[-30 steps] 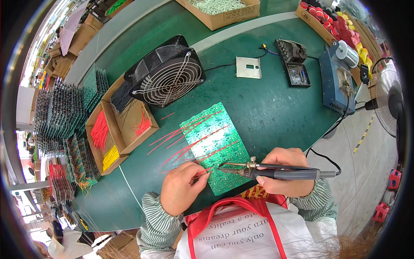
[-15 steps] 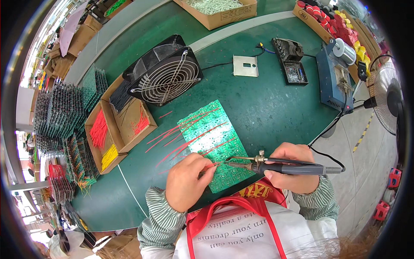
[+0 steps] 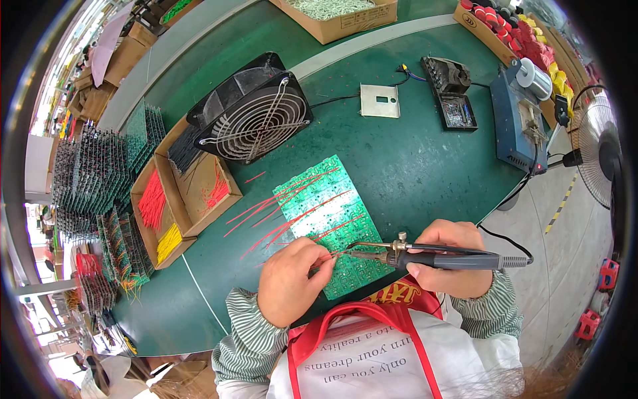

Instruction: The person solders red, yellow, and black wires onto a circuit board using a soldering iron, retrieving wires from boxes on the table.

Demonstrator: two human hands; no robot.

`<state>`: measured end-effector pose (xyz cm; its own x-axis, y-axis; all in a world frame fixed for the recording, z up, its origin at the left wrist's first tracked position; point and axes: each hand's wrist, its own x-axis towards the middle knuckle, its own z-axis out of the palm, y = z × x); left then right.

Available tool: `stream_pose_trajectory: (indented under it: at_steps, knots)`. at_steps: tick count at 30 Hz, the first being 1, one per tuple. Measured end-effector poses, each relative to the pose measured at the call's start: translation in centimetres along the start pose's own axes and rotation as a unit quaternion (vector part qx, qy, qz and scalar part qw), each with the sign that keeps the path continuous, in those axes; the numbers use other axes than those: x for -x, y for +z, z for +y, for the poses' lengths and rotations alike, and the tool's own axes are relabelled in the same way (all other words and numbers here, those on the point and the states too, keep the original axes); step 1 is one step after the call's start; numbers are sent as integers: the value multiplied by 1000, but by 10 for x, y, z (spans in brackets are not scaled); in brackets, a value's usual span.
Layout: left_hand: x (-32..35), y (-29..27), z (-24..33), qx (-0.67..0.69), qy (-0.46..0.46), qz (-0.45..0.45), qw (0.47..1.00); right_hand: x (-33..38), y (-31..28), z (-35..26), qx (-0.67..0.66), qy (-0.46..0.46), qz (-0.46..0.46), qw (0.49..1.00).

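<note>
Clock directions are taken from the circuit board [image 3: 345, 229], which lies flat on the green table [image 3: 425, 173], twelve o'clock pointing away from the person.

The left hand [image 3: 290, 282] sits at seven o'clock over the board's near edge. Thumb and forefinger are pinched together, apparently on a red wire [image 3: 337, 253]; the exact contact is too small to confirm. The right hand [image 3: 463, 282], near four o'clock, is wrapped around the handle of a soldering iron [image 3: 446, 261]. Its tip points toward nine, just beside the left fingertips; whether it touches the board cannot be told.

Other red wires [image 3: 329, 202] lie across the board, tails trailing toward eight. A fan [image 3: 259, 126] stands at eleven; a cardboard tray [image 3: 218, 214] of wires lies between nine and ten.

Handling, as judged: the board should be light, stiff and rather brittle, best held by its edges. The wires look thin and flexible, to be pinched well back from the heat. The iron is safe only by its handle.
</note>
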<state>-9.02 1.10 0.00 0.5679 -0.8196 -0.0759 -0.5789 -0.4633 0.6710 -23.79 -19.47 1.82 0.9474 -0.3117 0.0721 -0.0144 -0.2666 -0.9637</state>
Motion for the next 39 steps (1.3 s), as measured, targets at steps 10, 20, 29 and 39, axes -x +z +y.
stream_pose_trajectory:
  at_steps: [10, 20, 29, 39]
  knots:
    - [-1, -1, -1, 7, -5, -12, 1000, 1, 1, 1, 18, -10, 1, 1000]
    - [3, -23, -3, -6, 16, 68, 998, 11, -11, -1, 36, -13, 36, 999]
    - [-4, -3, 18, -61, 67, 75, 993, 17, -16, 0, 35, 3, 65, 997]
    - [-12, 10, 13, -21, 41, -5, 999, 13, -15, 3, 16, 24, 38, 999]
